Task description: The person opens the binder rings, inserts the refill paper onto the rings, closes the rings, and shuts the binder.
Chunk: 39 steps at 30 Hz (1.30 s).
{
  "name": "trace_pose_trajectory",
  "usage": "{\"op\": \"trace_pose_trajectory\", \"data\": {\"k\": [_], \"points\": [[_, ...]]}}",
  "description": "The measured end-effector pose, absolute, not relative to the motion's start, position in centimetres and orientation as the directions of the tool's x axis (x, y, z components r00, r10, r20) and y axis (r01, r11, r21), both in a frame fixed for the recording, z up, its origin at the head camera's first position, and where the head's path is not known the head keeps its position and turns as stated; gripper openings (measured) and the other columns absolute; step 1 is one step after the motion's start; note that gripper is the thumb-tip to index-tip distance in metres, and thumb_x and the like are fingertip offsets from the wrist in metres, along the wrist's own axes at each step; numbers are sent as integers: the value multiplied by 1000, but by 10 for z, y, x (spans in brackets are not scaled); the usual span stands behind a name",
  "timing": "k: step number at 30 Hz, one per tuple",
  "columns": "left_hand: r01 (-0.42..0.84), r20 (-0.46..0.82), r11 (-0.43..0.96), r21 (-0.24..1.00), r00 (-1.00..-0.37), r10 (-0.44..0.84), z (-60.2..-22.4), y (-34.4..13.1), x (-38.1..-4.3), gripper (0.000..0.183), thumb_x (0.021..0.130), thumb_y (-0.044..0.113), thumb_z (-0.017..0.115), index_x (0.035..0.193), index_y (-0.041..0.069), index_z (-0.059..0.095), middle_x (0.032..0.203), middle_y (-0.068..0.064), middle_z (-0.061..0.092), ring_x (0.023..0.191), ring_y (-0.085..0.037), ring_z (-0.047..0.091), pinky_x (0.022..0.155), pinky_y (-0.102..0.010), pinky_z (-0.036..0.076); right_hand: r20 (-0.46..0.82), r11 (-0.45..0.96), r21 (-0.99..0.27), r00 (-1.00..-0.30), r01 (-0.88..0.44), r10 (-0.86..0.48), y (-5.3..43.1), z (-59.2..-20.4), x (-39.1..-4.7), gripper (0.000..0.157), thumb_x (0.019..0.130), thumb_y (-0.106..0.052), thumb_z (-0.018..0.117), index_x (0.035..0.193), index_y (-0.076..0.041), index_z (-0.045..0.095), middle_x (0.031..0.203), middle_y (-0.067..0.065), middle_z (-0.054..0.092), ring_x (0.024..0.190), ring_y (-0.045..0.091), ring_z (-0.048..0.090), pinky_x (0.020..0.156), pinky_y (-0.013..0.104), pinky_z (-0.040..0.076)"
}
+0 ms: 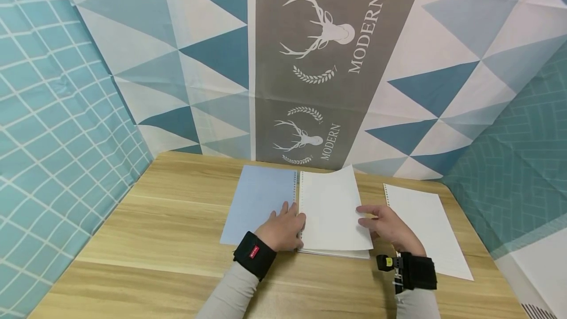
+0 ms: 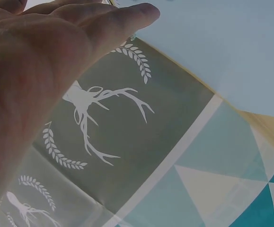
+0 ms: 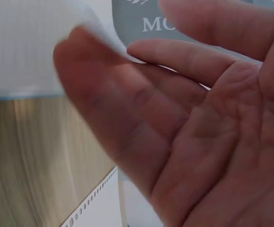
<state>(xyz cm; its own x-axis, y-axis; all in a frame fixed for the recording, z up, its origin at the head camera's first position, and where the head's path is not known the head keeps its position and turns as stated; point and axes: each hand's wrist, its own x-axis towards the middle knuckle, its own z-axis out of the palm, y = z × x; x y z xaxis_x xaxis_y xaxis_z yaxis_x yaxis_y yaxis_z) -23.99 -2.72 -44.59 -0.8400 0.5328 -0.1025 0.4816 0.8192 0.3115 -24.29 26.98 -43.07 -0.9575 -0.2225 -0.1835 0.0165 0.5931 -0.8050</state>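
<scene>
A spiral-holed notebook lies unfolded on the wooden table, with a light blue cover on the left and white pages on the right. My left hand rests over the row of binding holes between them, fingers spread. At the right edge of the top page is my right hand; its fingertips touch that edge. In the right wrist view its fingers reach out fairly straight beside the bending paper. The top page's far right corner curls up. Most of the left palm shows in the left wrist view.
A loose white sheet with punched holes lies to the right, partly under the right forearm in the head view. Behind the table hangs a patterned cloth with deer heads and triangles. Blue tiled cloth borders the left side.
</scene>
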Motion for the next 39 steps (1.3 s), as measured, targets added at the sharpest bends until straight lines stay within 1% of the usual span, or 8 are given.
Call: {"op": "trace_pose_trajectory", "data": {"k": [4, 7, 11, 14, 20, 26, 32, 39], "points": [[487, -103, 821, 298, -838, 535, -446, -26, -239, 34, 83, 25, 84, 89, 15, 52, 156, -23, 42, 149, -49, 33, 111, -66, 39, -197, 629, -777, -960, 28, -200, 270, -433, -243, 47, 100, -17, 63, 137, 10, 56, 128, 30, 63, 72, 24, 64, 70, 36, 55], [494, -99, 822, 284, -838, 537, -446, -26, -239, 35, 82, 24, 85, 90, 14, 52, 153, -22, 44, 148, -48, 35, 109, -66, 41, -204, 655, -755, -962, 34, -184, 269, -434, -243, 49, 100, -22, 62, 136, 10, 56, 130, 29, 63, 73, 23, 63, 72, 36, 54], [495, -95, 825, 273, -839, 535, -445, -25, -239, 36, 81, 25, 86, 90, 14, 52, 152, -21, 45, 147, -48, 36, 108, -66, 42, -221, 669, -742, -960, 50, -174, 268, -435, -243, 53, 102, -26, 61, 140, 10, 53, 141, 32, 56, 87, 24, 68, 78, 40, 58], [491, -102, 826, 276, -840, 533, -446, -25, -239, 36, 81, 25, 86, 91, 14, 53, 154, -23, 43, 148, -48, 35, 109, -66, 41, -230, 679, -733, -956, 46, -183, 268, -435, -242, 58, 103, -29, 59, 144, 11, 47, 146, 33, 51, 108, 33, 68, 85, 44, 59], [484, -114, 828, 282, -841, 530, -446, -25, -238, 34, 82, 25, 85, 95, 14, 55, 159, -25, 38, 149, -47, 33, 111, -65, 40, -221, 712, -702, -953, 9, -205, 265, -432, -241, 65, 103, -34, 57, 150, 8, 41, 152, 32, 46, 138, 51, 46, 106, 60, 46], [486, -122, 830, 275, -838, 532, -447, -24, -239, 33, 83, 25, 84, 96, 13, 55, 160, -25, 37, 150, -47, 33, 112, -65, 39, -228, 706, -708, -950, 12, -212, 258, -430, -240, 67, 102, -36, 59, 151, 4, 41, 154, 29, 44, 143, 49, 42, 111, 61, 41], [490, -119, 831, 263, -838, 532, -446, -24, -239, 33, 83, 24, 83, 98, 12, 56, 160, -26, 37, 150, -46, 33, 112, -64, 39, -208, 688, -723, -927, -70, -313, 252, -430, -240, 63, 102, -32, 60, 150, 6, 42, 150, 28, 50, 138, 47, 49, 107, 57, 47], [503, -111, 830, 240, -835, 538, -445, -24, -238, 39, 84, 24, 82, 110, 7, 58, 158, -25, 39, 149, -45, 36, 111, -63, 41, -230, 697, -714, -920, -62, -318, 252, -434, -239, 63, 102, -30, 60, 150, 6, 42, 148, 28, 53, 136, 47, 50, 106, 57, 47]]}}
